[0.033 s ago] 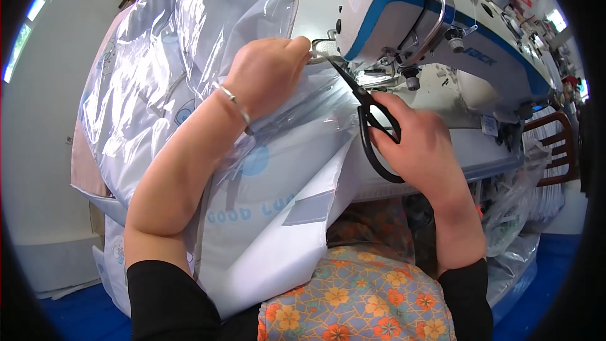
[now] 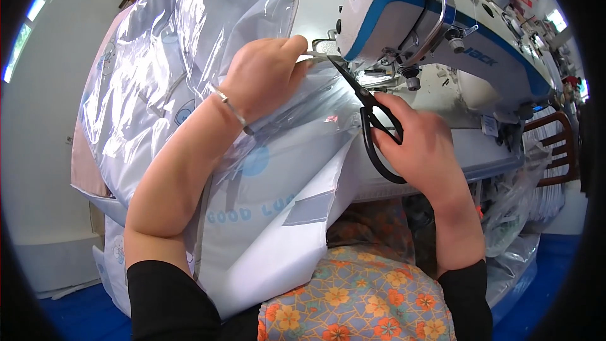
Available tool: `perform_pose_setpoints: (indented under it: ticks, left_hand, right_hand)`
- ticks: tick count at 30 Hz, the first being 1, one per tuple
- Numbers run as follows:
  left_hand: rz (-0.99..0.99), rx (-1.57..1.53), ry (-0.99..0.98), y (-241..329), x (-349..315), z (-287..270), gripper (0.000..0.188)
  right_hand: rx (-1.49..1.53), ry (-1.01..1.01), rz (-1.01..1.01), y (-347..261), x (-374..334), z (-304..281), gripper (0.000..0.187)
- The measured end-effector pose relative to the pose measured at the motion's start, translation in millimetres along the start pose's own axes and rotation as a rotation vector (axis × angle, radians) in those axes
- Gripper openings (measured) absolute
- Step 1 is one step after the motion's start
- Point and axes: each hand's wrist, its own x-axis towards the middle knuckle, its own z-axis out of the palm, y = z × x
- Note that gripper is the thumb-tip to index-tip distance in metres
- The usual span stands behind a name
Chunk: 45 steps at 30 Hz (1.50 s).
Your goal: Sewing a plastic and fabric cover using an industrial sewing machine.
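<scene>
Scissors, black, loop-handled, in right hand's curled grip, tips near left hand pinching thin pale strip; careless slip could nick that hand or clear plastic sheeting.

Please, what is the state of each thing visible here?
Left grip: pinching a thin pale piece
Right grip: closed around black scissors
Black scissors: held, blade opening unclear
Clear plastic: creased, shiny
Printed fabric: folded over at one edge
Sewing machine: running or stopped, unclear
Bracelet: worn on left wrist

The white sewing table here carries an industrial sewing machine. Clear plastic and pale printed fabric drape its left side.
</scene>
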Motion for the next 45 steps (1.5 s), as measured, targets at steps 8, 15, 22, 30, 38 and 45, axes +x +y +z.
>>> perform_pose_setpoints:
  ticks: [8, 15, 22, 30, 38, 45]
  left_hand:
    - [0.04, -0.019, 0.042, 3.1, -8.2, 6.4, 0.011]
    - [0.307, 0.107, 0.205, 14.9, -11.0, 3.5, 0.017]
    - [0.446, 0.076, 0.222, 14.9, -13.9, 4.5, 0.024]
    - [0.47, 0.056, 0.217, 16.1, -14.8, 2.0, 0.023]
    - [0.474, 0.036, 0.214, 14.9, -14.7, 2.2, 0.022]
    - [-0.079, -0.109, -0.012, 16.2, -10.5, 5.2, 0.015]
  right_hand:
    - [-0.01, 0.061, -0.009, 8.5, -5.0, 4.4, 0.041]
    - [-0.008, -0.049, 0.015, 15.9, -11.7, -14.4, 0.054]
    - [-0.058, -0.086, -0.092, 20.7, -4.9, -24.5, 0.055]
    - [-0.123, -0.131, -0.12, 16.3, -2.7, -26.9, 0.051]
    - [-0.164, -0.178, -0.117, 11.4, -6.0, -25.3, 0.048]
    - [-0.028, -0.027, -0.029, 17.3, -9.2, -17.9, 0.05]
